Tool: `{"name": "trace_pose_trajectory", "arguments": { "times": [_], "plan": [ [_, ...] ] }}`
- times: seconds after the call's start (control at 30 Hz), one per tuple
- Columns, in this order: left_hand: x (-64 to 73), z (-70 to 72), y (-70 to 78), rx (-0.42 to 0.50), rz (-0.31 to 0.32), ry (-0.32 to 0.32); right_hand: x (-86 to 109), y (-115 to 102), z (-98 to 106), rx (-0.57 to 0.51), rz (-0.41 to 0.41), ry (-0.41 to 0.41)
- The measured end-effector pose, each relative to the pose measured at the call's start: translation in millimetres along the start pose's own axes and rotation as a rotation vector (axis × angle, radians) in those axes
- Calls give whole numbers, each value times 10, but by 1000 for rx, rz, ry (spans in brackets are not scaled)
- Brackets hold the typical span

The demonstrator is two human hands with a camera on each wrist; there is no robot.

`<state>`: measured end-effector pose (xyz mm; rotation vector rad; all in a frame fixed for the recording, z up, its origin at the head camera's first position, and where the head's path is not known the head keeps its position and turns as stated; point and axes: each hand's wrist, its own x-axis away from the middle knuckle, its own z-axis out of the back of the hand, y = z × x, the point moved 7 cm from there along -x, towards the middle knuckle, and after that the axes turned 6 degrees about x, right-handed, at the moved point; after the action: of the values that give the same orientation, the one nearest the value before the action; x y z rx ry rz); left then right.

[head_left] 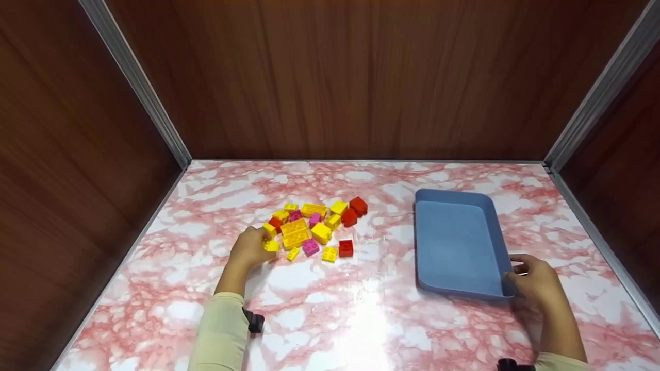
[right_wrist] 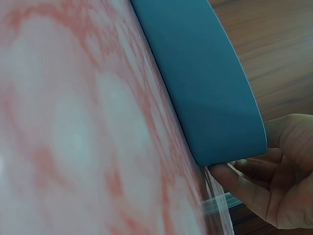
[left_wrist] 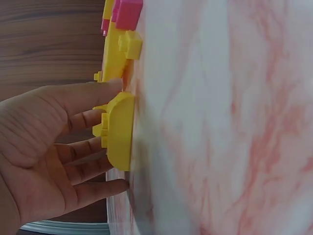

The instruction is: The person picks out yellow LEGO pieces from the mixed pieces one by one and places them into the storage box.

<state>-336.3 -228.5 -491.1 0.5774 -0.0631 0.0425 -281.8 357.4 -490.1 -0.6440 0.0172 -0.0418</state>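
Yellow brick (head_left: 271, 246): at the left edge of the pile, by the left hand (head_left: 249, 247). That hand is open, thumb and fingers extended and spread about the brick; arm reaches forward from the near edge. Some of its fingertips are hidden behind the brick in the left wrist view, so exact contact is hard to judge.

Pile (head_left: 295, 236): yellow, red and pink bricks, close together on the table (head_left: 309, 314); some overlap, exact count uncertain. A red brick (head_left: 346, 248) lies at its near right.

Tray (head_left: 456, 247): blue, right of the pile, well apart. Right hand (head_left: 539, 283) grips its near right corner, thumb at the rim, a fingertip at the bottom edge. Cannot tell whether that corner is lifted. Right wrist view cuts the tray off at the top.

Right sleeve (head_left: 559, 362): mostly out of frame. Wood-grain wall (head_left: 361, 77) behind.
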Motion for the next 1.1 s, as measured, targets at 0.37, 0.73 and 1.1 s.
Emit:
{"name": "trace_pose_trajectory", "arguments": {
  "times": [0.37,0.73,1.1],
  "plan": [
    [6,24,-19,-5,4,107,-14,-29,9,0,-2,-25],
    [111,146,90,8,-5,173,-4,-16,-13,17,2,-1],
    [225,189,466,46,-16,228,8,-6,-2,19,-12,0]
  ]
}}
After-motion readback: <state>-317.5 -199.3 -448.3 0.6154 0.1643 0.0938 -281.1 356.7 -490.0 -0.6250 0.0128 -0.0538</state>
